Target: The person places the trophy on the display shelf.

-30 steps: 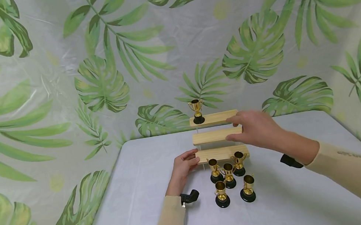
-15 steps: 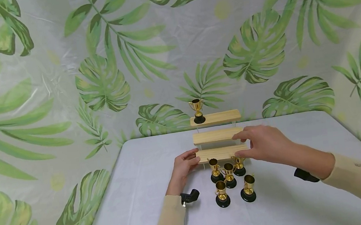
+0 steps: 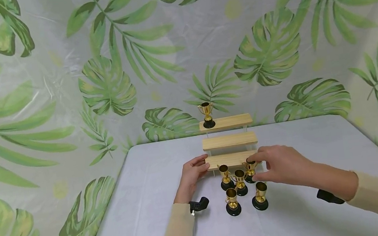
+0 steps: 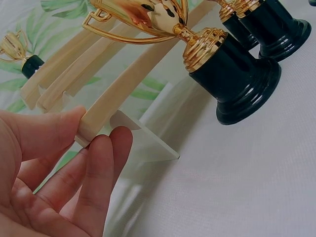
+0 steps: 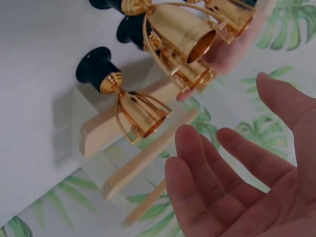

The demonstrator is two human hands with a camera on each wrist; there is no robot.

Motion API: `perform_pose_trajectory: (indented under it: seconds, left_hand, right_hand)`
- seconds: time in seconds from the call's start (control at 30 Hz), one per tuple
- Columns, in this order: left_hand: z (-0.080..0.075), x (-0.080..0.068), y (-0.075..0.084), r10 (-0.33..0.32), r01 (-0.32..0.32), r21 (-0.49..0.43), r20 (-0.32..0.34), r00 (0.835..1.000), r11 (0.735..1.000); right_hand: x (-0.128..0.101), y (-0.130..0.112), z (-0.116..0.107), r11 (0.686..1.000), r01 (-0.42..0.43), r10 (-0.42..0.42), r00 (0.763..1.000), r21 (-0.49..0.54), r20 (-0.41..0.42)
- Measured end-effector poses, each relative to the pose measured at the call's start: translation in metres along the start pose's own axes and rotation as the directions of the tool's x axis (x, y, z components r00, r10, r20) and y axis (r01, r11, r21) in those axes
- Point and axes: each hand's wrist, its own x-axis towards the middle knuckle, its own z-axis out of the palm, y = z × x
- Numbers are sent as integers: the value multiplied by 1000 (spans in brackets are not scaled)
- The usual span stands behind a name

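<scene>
A three-tier display stand with wooden shelves stands at the table's back; a small gold trophy (image 3: 207,115) with a black base is on the top shelf (image 3: 233,121), at its left. My left hand (image 3: 191,174) pinches the left end of the lowest shelf (image 3: 228,159), thumb and fingers on either side of it in the left wrist view. Several similar trophies stand upright before the stand. My right hand (image 3: 285,165) is beside the back right trophy (image 3: 250,170), fingers spread and apart from it in the right wrist view, where that trophy (image 5: 138,111) shows whole.
The middle shelf (image 3: 229,140) lies between the other two. In front are a left trophy (image 3: 225,176), a centre trophy (image 3: 240,182), a front left trophy (image 3: 232,202) and a front right trophy (image 3: 260,195). A leaf-patterned curtain (image 3: 155,71) hangs behind the white table (image 3: 160,175).
My right hand has come down from the upper shelves to the back right trophy, moving toward me. My left hand has stayed at the lowest shelf's end.
</scene>
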Motion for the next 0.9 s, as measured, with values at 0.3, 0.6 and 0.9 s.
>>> perform_pose_trajectory:
  seconds: [0.3,0.6,0.9]
  left_hand:
    - [1,2,-1,4,-4,2,-8,1000,1000]
    - [1,4,-1,12,-12,-6,-10,1000,1000]
    - [0,3,-1,11,-11,-15,-11,1000,1000]
  right_hand:
    - [-10,3,15,1000,-8,6,998,26,56]
    - [-21,8,29,998,-35,32,997,53,64]
    - [-28,15,45,986,-48,40,998,162,54]
